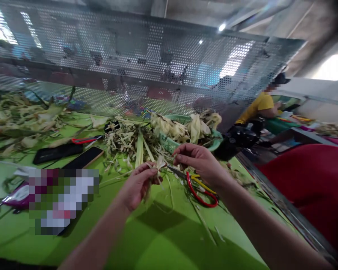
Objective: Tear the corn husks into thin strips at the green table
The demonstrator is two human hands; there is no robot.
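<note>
Between the fingertips of my left hand [140, 182] is a small pale corn husk flower [160, 164], its strips fanning out at the top. My right hand [198, 160] is closed in a pinch just to the right of the flower; anything between its fingers is too small to make out. Below that hand, scissors [189, 179] with one red and one yellow handle lie on the green table [157, 243], blades pointing left. Thin husk strips [204, 221] are scattered around them.
Beyond my hands, a green basket [171, 144] holds dried corn husks [195, 129]; husk scraps [124, 140] pile beside it. Phones [83, 160], red-handled scissors [84, 141] and more husks [22, 116] lie left. A red chair [307, 180] and a person in yellow [260, 107] are right.
</note>
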